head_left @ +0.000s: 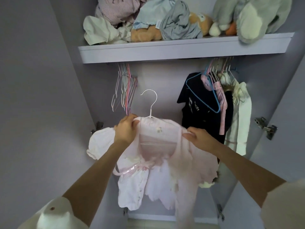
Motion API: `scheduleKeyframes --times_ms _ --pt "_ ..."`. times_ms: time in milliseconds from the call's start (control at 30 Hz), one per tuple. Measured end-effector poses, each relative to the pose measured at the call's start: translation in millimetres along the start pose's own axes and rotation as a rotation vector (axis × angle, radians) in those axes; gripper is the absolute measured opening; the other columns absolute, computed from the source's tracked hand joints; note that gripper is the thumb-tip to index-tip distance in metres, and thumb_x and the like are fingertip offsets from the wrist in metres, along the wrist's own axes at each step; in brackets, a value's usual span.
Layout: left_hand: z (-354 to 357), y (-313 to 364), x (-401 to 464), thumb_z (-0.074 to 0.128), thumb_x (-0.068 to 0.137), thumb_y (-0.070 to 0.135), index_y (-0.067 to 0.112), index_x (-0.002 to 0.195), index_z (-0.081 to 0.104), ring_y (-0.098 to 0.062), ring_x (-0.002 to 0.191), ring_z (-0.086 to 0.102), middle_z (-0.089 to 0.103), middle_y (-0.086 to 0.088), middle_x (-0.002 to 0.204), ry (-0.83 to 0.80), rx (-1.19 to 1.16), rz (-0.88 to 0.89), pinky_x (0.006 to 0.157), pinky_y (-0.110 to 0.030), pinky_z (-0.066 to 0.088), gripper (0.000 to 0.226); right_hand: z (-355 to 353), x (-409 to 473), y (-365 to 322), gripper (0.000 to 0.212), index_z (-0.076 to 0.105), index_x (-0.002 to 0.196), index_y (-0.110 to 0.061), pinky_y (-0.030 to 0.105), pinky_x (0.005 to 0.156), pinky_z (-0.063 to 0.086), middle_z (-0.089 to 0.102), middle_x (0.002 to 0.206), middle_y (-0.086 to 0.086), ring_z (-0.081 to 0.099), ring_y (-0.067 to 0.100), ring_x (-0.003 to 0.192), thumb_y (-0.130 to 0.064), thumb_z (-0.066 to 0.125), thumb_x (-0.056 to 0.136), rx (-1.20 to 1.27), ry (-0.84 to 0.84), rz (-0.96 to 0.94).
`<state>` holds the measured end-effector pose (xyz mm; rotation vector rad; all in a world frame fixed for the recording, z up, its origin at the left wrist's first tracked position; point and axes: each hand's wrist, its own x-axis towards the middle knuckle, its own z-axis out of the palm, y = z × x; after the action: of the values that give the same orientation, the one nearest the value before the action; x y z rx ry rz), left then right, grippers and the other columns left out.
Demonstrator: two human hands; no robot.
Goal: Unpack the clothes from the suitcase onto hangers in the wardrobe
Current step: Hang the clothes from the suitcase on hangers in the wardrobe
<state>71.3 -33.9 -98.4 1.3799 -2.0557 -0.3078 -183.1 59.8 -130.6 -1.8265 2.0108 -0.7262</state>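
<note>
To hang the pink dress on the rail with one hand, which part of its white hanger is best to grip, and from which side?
Probably the straight neck of the white hanger, just under its hook, pinched from the front. It stands upright and bare above the pink dress, midway between the left hand and right hand gripping the shoulders, so the dress should hang level.

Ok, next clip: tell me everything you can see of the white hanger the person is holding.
The white hanger is thin, wire-like, with an open curved hook on a straight neck. It is upright and off the rail, held up in front of the wardrobe's back wall between the empty hangers and the hung clothes. Its shoulders are inside a pale pink garment; the lower bar shows faintly through the fabric. The left hand grips one shoulder end, the right hand pinches the fabric at the other.
</note>
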Motion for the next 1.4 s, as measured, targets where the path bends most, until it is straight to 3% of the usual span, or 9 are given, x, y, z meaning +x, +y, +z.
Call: scheduleKeyframes --times_ms 133,333,467,633,733,833,900,1200,1400 --pt "21 2 3 0.043 0.097 0.020 0.011 0.120 0.056 -0.037 0.115 0.047 0.053 -0.016 0.124 -0.106 0.079 -0.037 0.100 -0.043 0.034 0.028 5 -12 10 0.034 0.039 0.066 -0.016 0.035 0.067 0.036 0.049 0.071 0.003 0.054 0.028 0.076 -0.033 0.048 0.094 -0.178 -0.003 -0.013" --pt "38 17 14 0.042 0.097 0.029 0.019 0.138 0.039 -0.032 0.130 0.036 0.035 -0.011 0.142 -0.173 0.045 -0.034 0.108 -0.043 0.027 0.043 14 -4 17 0.037 0.057 0.084 -0.002 0.031 0.072 0.037 0.063 0.101 0.019 0.058 0.033 0.099 -0.034 0.042 0.096 -0.242 0.094 0.245" --pt "37 35 27 0.038 0.099 0.027 0.017 0.140 0.035 -0.029 0.131 0.033 0.034 -0.009 0.144 -0.110 0.028 0.089 0.106 -0.043 0.027 0.043 11 13 10 0.041 0.050 0.069 -0.005 0.034 0.079 0.043 0.060 0.093 0.023 0.058 0.038 0.099 -0.032 0.039 0.098 -0.049 0.243 0.402" --pt "18 64 61 0.039 0.098 0.024 0.014 0.141 0.032 -0.029 0.132 0.030 0.033 -0.012 0.143 0.069 0.098 0.263 0.105 -0.043 0.027 0.045 -27 45 -13 0.036 0.050 0.094 0.001 0.028 0.076 0.037 0.051 0.090 0.015 0.051 0.027 0.091 -0.027 0.029 0.101 0.138 0.248 0.375" --pt "9 84 82 0.049 0.093 0.018 0.010 0.137 0.039 -0.035 0.130 0.033 0.035 -0.018 0.142 0.206 0.170 0.360 0.101 -0.047 0.032 0.046 -49 65 -19 0.044 0.046 0.116 0.010 0.033 0.089 0.038 0.054 0.117 0.025 0.052 0.033 0.110 -0.025 0.023 0.102 0.023 0.244 0.308" --pt "8 102 103 0.065 0.073 0.009 0.009 0.124 0.051 -0.040 0.117 0.049 0.050 -0.023 0.129 0.440 0.268 0.520 0.084 -0.046 0.044 0.053 -64 80 -13 0.044 0.048 0.114 0.006 0.037 0.088 0.041 0.057 0.117 0.024 0.054 0.036 0.110 -0.027 0.022 0.102 -0.152 0.334 0.283" --pt "10 113 117 0.058 0.071 0.011 0.014 0.127 0.047 -0.037 0.122 0.043 0.049 -0.021 0.133 0.524 0.330 0.564 0.087 -0.044 0.038 0.057 -70 89 -8 0.042 0.047 0.114 0.002 0.038 0.084 0.044 0.059 0.114 0.021 0.057 0.035 0.107 -0.030 0.022 0.101 -0.256 0.374 0.294" --pt "45 139 180 0.046 0.091 0.029 0.024 0.149 0.013 -0.038 0.143 0.004 0.008 -0.013 0.157 0.488 0.442 0.457 0.111 -0.060 0.010 0.067 -94 161 36 0.037 0.045 0.126 -0.003 0.032 0.084 0.045 0.057 0.126 0.012 0.056 0.028 0.113 -0.024 0.027 0.101 -0.318 0.489 0.293" --pt "66 136 197 0.056 0.085 0.036 0.024 0.147 0.008 -0.042 0.141 0.013 0.016 -0.016 0.155 0.557 0.479 0.413 0.107 -0.064 0.017 0.080 -92 172 81 0.035 0.049 0.124 -0.003 0.034 0.097 0.041 0.053 0.132 0.013 0.050 0.027 0.123 -0.020 0.031 0.099 -0.256 0.479 0.428"
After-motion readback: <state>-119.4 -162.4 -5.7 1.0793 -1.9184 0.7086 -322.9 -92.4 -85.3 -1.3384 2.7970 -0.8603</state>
